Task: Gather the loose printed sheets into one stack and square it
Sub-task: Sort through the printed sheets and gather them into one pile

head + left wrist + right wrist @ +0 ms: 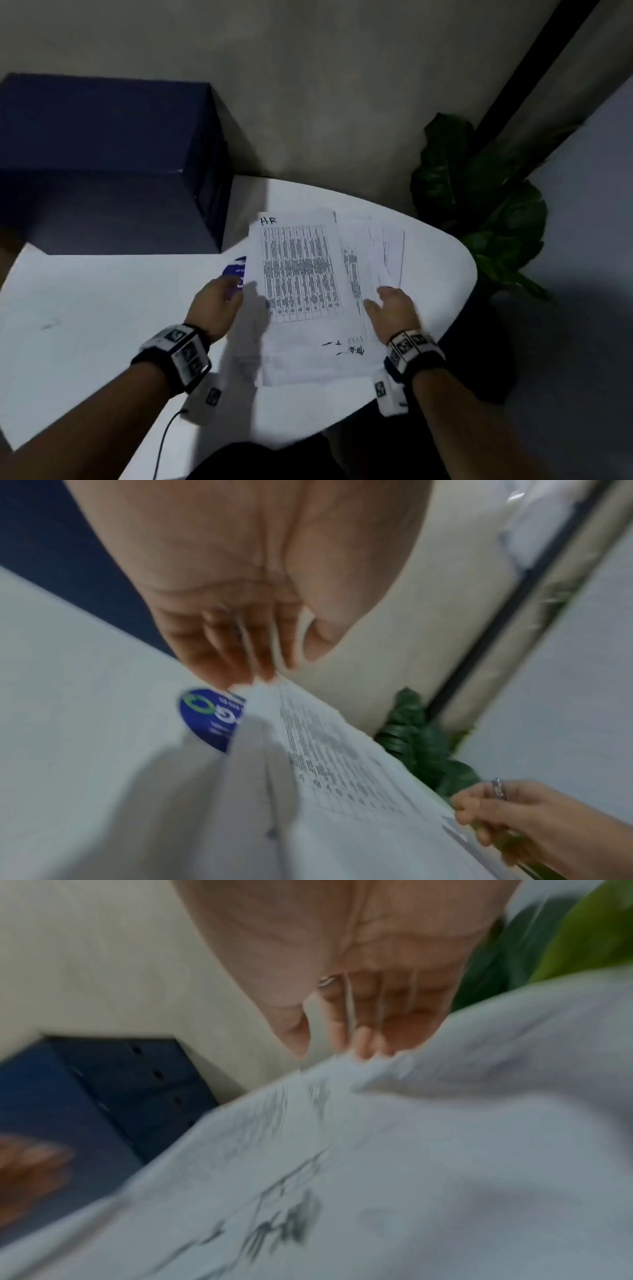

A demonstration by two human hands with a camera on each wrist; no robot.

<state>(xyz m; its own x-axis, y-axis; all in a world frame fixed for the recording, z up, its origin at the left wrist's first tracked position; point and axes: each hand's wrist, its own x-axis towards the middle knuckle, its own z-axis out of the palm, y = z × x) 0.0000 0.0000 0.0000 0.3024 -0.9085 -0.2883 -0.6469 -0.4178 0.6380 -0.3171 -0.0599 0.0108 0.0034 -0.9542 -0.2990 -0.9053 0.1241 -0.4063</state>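
A pile of printed sheets (301, 274) lies on the white round table (102, 308), the top one a dense table marked "HR". A few sheets (380, 250) stick out to the right, out of line. My left hand (224, 298) is at the pile's left edge; in the left wrist view its straight fingers (260, 666) touch the lifted paper edge (342, 777). My right hand (387, 301) is at the right side, over the offset sheets. Its fingers (369, 1039) are fairly straight, with the tips against rumpled paper (411, 1150). The images are blurred.
A dark blue box (102, 164) stands at the table's back left, close to the pile. A round blue label (236, 270) shows from under the pile's left edge. A leafy plant (479, 205) stands off the table to the right. A cable (164, 442) hangs by my left forearm.
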